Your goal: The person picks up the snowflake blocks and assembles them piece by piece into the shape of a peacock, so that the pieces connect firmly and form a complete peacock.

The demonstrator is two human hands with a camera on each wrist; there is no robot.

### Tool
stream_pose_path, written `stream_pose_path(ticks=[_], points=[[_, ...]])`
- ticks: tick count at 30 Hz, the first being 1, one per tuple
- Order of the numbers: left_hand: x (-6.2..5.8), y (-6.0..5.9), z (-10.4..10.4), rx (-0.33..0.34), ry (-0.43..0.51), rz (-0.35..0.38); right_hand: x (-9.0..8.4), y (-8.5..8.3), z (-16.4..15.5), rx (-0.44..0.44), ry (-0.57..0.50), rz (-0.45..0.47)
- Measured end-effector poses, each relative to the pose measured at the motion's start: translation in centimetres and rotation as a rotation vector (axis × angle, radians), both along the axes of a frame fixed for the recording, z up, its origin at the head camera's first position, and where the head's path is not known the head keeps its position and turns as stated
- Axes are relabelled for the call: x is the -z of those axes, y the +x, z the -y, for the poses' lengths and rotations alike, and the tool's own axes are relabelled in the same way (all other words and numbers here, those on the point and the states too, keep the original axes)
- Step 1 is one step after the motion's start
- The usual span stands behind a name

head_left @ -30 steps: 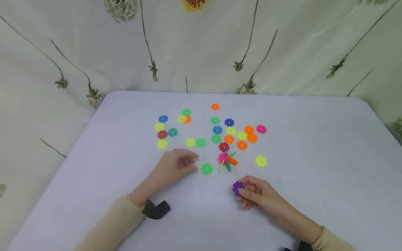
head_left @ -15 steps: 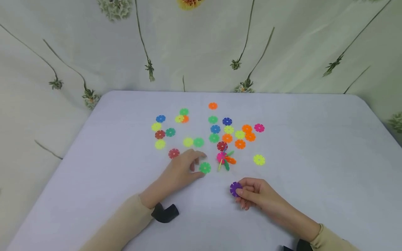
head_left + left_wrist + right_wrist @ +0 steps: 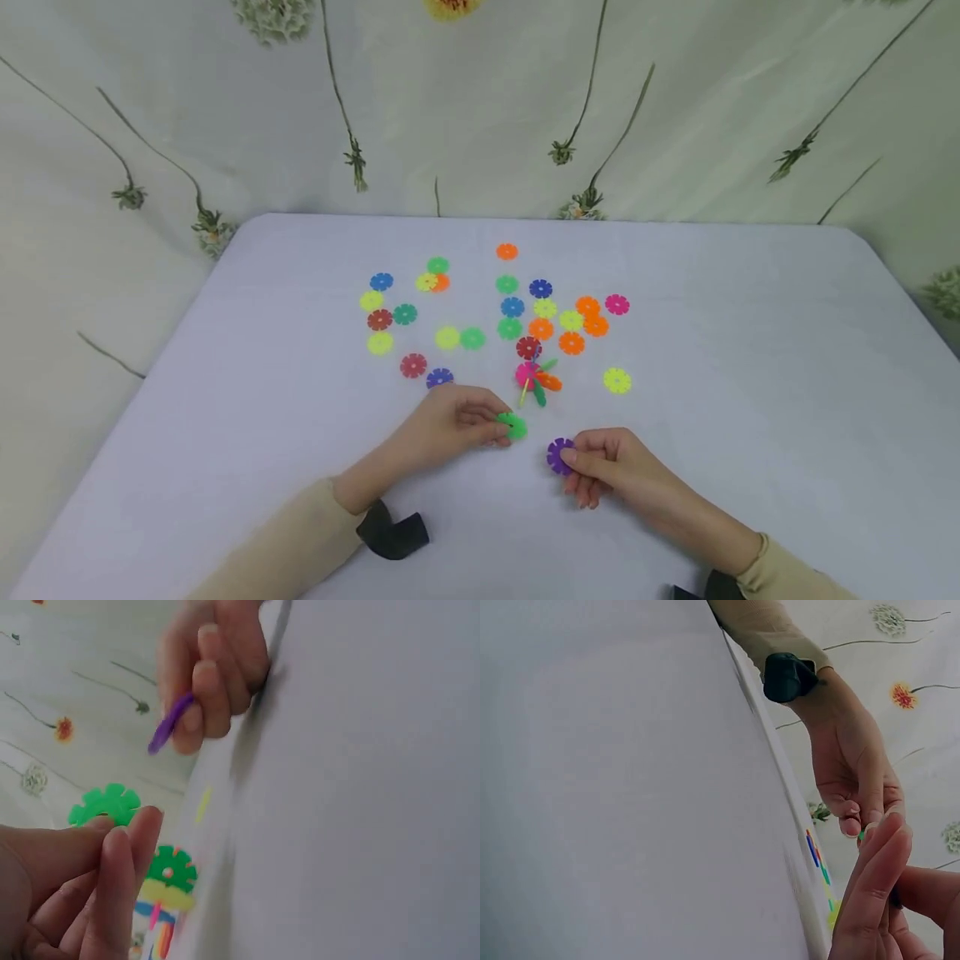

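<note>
Between thumb and fingers, my left hand (image 3: 450, 423) pinches a green notched disc (image 3: 514, 426) just above the table. To its right, my right hand (image 3: 617, 463) pinches a purple notched disc (image 3: 558, 456) by its edge. The left wrist view shows the green disc (image 3: 105, 804) face on and the purple disc (image 3: 169, 726) nearly edge on; the two are apart. Beyond the hands stands a small cluster of joined discs (image 3: 529, 377), pink in the middle with green, orange and yellow ones slotted in. In the right wrist view my fingers mostly hide the purple disc.
Several loose discs lie scattered over the white table (image 3: 750, 350). Near my left hand are a red disc (image 3: 413, 365) and a blue disc (image 3: 440, 378). A yellow disc (image 3: 617, 381) lies to the right. A flower-printed cloth (image 3: 480, 108) hangs behind.
My left hand moved right, picked the green disc up off the table and brought it nearer the purple one. A blue disc behind that hand came into view. The right hand stayed nearly still.
</note>
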State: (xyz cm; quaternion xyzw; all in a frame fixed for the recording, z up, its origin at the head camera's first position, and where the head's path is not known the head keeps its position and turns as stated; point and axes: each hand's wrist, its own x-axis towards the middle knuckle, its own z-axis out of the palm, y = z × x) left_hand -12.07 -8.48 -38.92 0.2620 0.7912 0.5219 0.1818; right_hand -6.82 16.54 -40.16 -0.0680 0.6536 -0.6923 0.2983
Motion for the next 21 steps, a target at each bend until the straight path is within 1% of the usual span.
stream_pose_path(ticks=[2, 4, 8, 12, 18, 21], points=[[0.1, 0.6, -0.6, 0.017, 0.103, 0.128, -0.1, 0.0, 0.1, 0.007, -0.013, 0.010], [0.3, 1.1, -1.2, 0.002, 0.158, 0.206, -0.2, -0.1, 0.1, 0.015, -0.024, 0.022], [0.9, 1.8, -2.0, -0.040, 0.187, 0.253, -0.2, -0.1, 0.2, 0.021, -0.035, 0.030], [1.3, 2.3, -2.6, -0.053, 0.208, 0.226, 0.0, 0.1, 0.3, 0.031, -0.075, 0.039], [1.7, 2.9, -3.1, -0.056, 0.219, 0.087, 0.2, 0.7, 0.5, 0.064, -0.142, 0.056], [1.8, 3.1, -3.3, -0.052, 0.241, 0.041, 0.2, 1.0, 0.6, 0.088, -0.153, 0.047]])
